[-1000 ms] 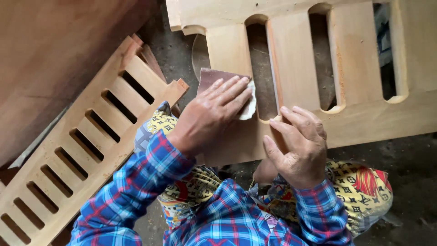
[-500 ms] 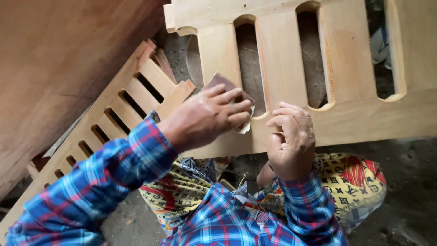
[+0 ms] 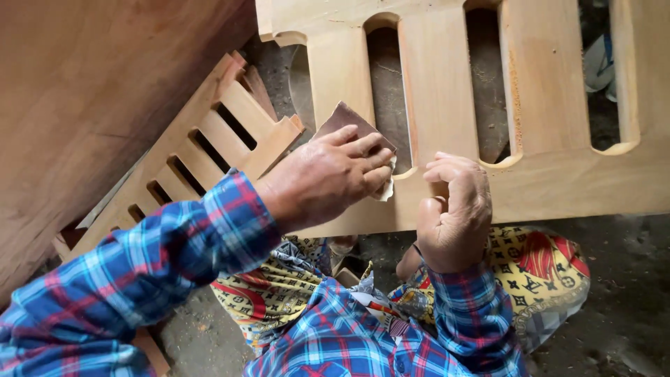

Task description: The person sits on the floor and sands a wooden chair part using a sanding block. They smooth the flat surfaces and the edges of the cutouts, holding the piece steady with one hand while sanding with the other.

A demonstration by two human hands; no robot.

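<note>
A pale wooden panel (image 3: 447, 84) with several long rounded slots rests across my lap. My left hand (image 3: 324, 178) presses a folded sheet of brown sandpaper (image 3: 345, 119) flat against the panel's lower left slat, fingers spread over the paper. My right hand (image 3: 457, 209) sits just to the right on the panel's bottom rail (image 3: 572, 185), fingers curled around the edge of a slot. Both sleeves are blue and red plaid.
A second slatted wooden panel (image 3: 209, 150) leans at the left, against a large brown board (image 3: 91, 91). Bare dusty concrete floor (image 3: 621, 293) shows at the lower right and under the panels. A patterned yellow and red cloth (image 3: 544, 269) covers my knees.
My left hand with the sandpaper slid down and left along the slat, then shifted slightly back up and right. My right hand's fingers curled in and it stayed on the bottom rail.
</note>
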